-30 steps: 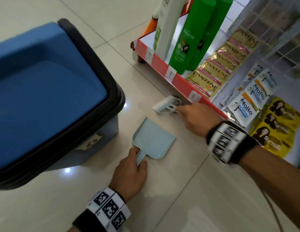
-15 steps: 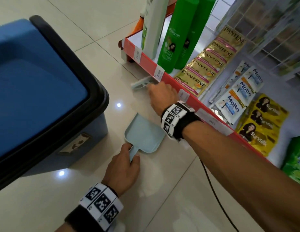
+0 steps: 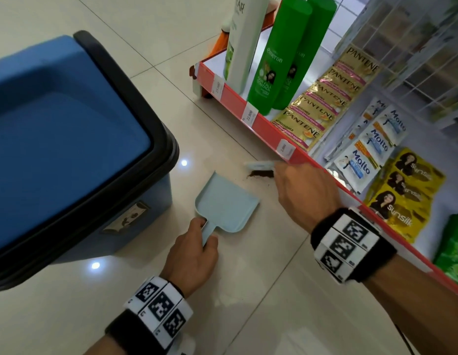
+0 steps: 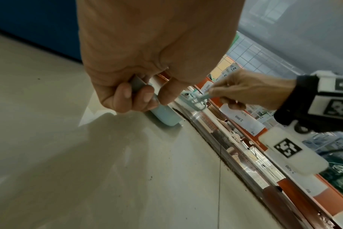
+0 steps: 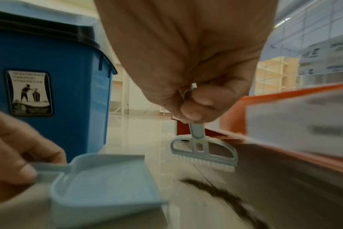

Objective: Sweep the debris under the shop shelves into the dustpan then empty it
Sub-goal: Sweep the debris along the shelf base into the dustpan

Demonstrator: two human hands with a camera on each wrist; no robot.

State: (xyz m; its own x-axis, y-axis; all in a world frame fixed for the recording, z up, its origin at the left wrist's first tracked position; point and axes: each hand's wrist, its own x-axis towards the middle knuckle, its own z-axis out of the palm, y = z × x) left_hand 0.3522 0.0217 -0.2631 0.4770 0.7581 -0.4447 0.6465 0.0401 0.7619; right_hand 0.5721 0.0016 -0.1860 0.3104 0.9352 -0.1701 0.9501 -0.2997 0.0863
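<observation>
A pale blue dustpan point(image 3: 226, 203) lies flat on the tiled floor, its open lip facing the shelf. My left hand point(image 3: 194, 248) grips its short handle point(image 4: 139, 84). My right hand point(image 3: 303, 188) grips the handle of a small pale blue brush point(image 3: 258, 165), whose white bristles point(image 5: 209, 164) touch the floor at the foot of the shelf. A dark brown streak of debris point(image 3: 259, 174) lies on the floor between brush and dustpan; in the right wrist view the debris point(image 5: 215, 192) runs just right of the dustpan point(image 5: 102, 181).
A blue bin point(image 3: 61, 139) with a black-rimmed lid stands close to the left of the dustpan. The red-edged bottom shelf point(image 3: 263, 124) on the right carries shampoo bottles point(image 3: 279, 55) and sachets point(image 3: 325, 98), with price tags on its edge. More dirt lines the shelf base point(image 4: 235, 162).
My right hand has drawn the brush back from further along the shelf towards the dustpan, dragging a dark streak of debris out onto the floor. The left hand keeps hold of the dustpan.
</observation>
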